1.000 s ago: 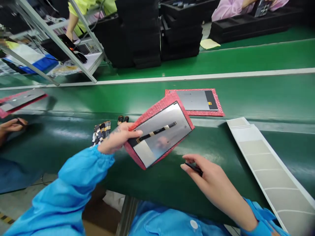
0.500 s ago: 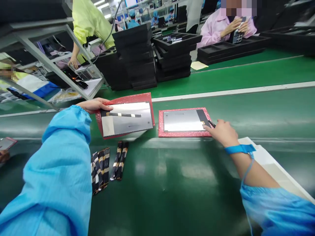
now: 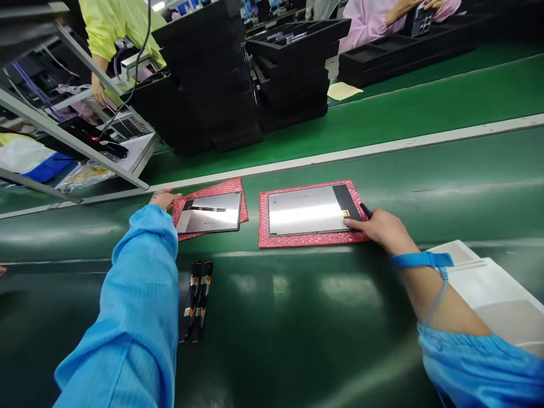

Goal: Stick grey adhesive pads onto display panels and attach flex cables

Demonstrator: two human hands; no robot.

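At the left, my left hand (image 3: 164, 199) rests with its fingers stretched out at the left edge of a pink bubble-wrap sheet (image 3: 243, 207). On that sheet lies a silvery display panel (image 3: 212, 221) with a dark flex strip (image 3: 206, 209) across it. My right hand (image 3: 385, 228) is closed round a black pen-like tool (image 3: 366, 211), whose lower part is hidden. Its thumb touches the dark right end of a second display panel (image 3: 304, 209), which lies flat on another pink bubble-wrap sheet (image 3: 297, 242). Two dark flex strips (image 3: 199, 300) lie beside my left sleeve.
White trays (image 3: 488, 283) stand at the right, under my forearm. Stacks of black trays (image 3: 293, 73) rise behind the white rail (image 3: 340, 154). A metal rack (image 3: 89, 147) stands at the far left. Across the line, a person in pink (image 3: 369, 22) handles a phone.
My left hand has lowered the left panel and its sheet onto the green surface. My right hand stays at the right panel. The view has shifted, and my sleeve covers some flex strips.
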